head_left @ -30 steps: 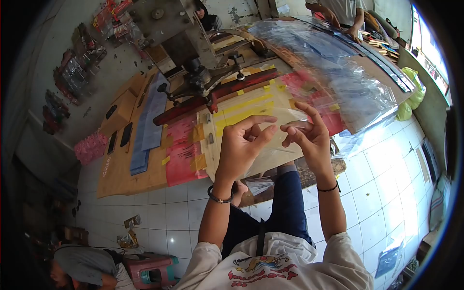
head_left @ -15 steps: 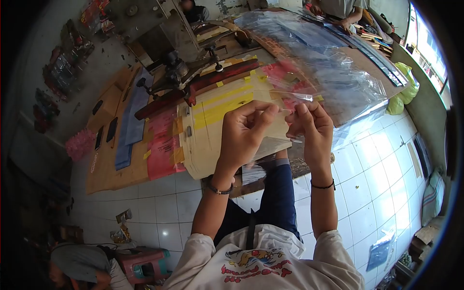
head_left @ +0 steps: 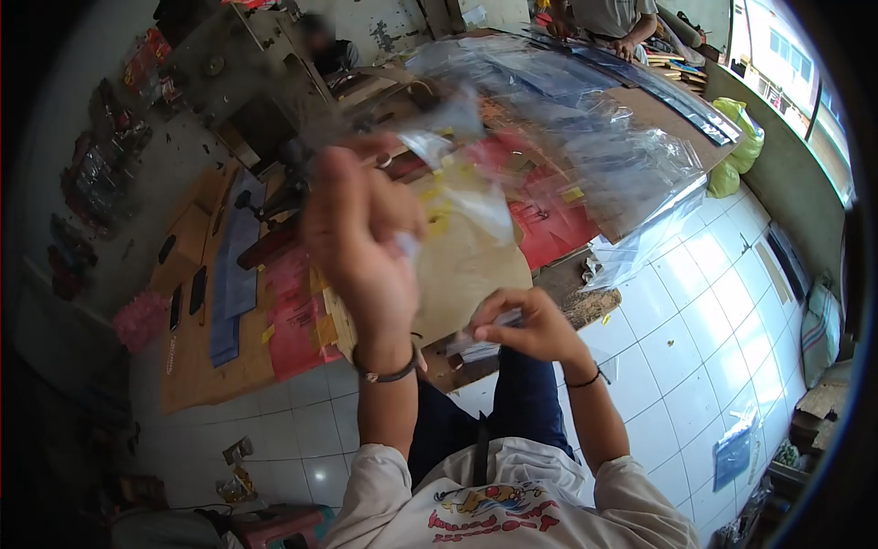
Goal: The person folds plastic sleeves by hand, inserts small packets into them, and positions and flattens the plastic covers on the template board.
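Note:
My left hand [head_left: 366, 238], smeared by motion, is raised above the worktable with its fingers curled. Clear plastic film [head_left: 444, 137] shows at its fingertips, and a whitish bit shows by the curled fingers. Lower and to the right, my right hand [head_left: 535, 328] has thumb and forefinger closing on a piece of thin clear plastic. Under those fingertips, a small stack of clear plastic pieces [head_left: 474, 349] lies at the table's near edge, above my lap. Between the hands spreads a cream board [head_left: 466, 279] with yellow tape.
Beyond my left hand stands a dark red clamp-like machine [head_left: 270, 242], partly hidden. Red sheets [head_left: 553, 220] flank the board. Large clear plastic sheets [head_left: 631, 165] cover the far right, where another person's hands [head_left: 625, 48] work. Blue strips [head_left: 233, 265] and phones [head_left: 198, 289] lie left.
My hands have parted from close together over the board. The left moved left and up toward the camera; the right dropped to the plastic stack. The view shifted slightly, uncovering more red sheet.

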